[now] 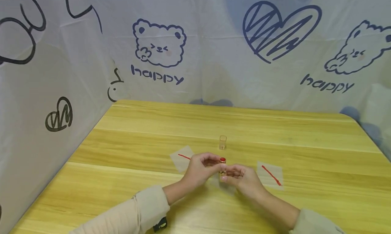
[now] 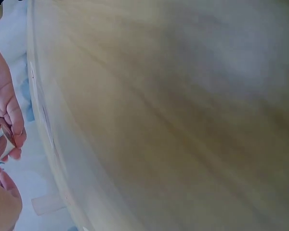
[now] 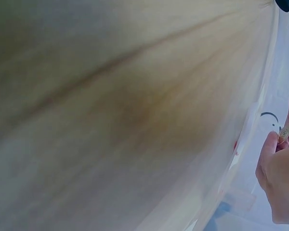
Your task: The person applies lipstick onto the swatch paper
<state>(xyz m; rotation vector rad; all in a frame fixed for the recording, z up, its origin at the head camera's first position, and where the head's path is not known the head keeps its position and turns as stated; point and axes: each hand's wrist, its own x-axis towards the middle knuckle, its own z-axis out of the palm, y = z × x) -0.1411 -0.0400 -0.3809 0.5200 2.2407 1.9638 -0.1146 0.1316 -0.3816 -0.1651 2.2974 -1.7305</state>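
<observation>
A lipstick (image 1: 223, 160) with a red tip and a shiny gold tube stands upright between the two hands, above the table. My left hand (image 1: 198, 168) pinches its upper part between thumb and fingers. Lower down on the tube, the thumb and fingers of my right hand (image 1: 245, 181) grip it from the other side. Part of the tube is hidden behind the fingers. Just beyond the hands, a clear cap (image 1: 223, 142) stands on the table. The left wrist view shows the lipstick's shiny tube (image 2: 0, 144) at its left edge, among the fingers.
A small pale paper (image 1: 180, 162) with a red line lies left of the hands, partly covered by the left one. Another paper (image 1: 270, 176) with a red stroke lies to the right. A black object (image 1: 160, 224) shows below the left sleeve. Printed cloth surrounds the wooden table (image 1: 122, 142).
</observation>
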